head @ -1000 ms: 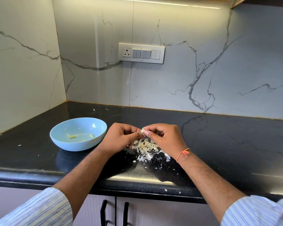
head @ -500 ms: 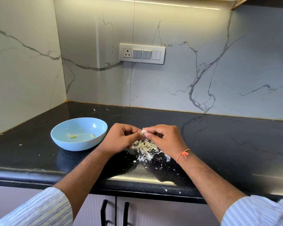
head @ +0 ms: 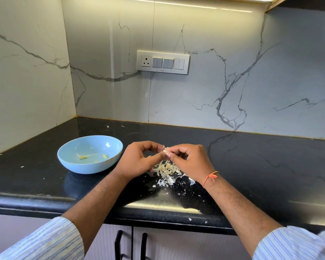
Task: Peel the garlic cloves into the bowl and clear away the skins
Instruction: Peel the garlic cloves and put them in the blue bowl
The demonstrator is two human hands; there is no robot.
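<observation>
You hold a garlic clove (head: 165, 151) between the fingertips of both hands, raised above the black countertop (head: 251, 166) and just to the right of the blue bowl (head: 90, 154). Your left hand (head: 139, 160) pinches the clove from the bowl's side with thumb and forefinger, the other fingers curled in. Your right hand (head: 189, 162) pinches it from the far side, fingers bent tightly over it, with a thin flap of skin sticking up at the point where the two hands meet. Directly under the clove, still to the right of the bowl, lies a pile of garlic skins (head: 166, 170), with smaller flakes scattered from it toward the counter's front edge. The bowl holds a few pale yellowish bits (head: 83, 157) on its bottom; whether they are whole cloves you cannot tell from here. An orange thread bracelet (head: 210, 177) circles your right wrist, and striped shirt sleeves (head: 45, 243) are rolled back on both forearms. Behind the bowl rises the marble-patterned wall, carrying a switch panel (head: 163, 62) with a socket. Below the counter, right of the bowl, two black cabinet handles (head: 131, 244) show.
</observation>
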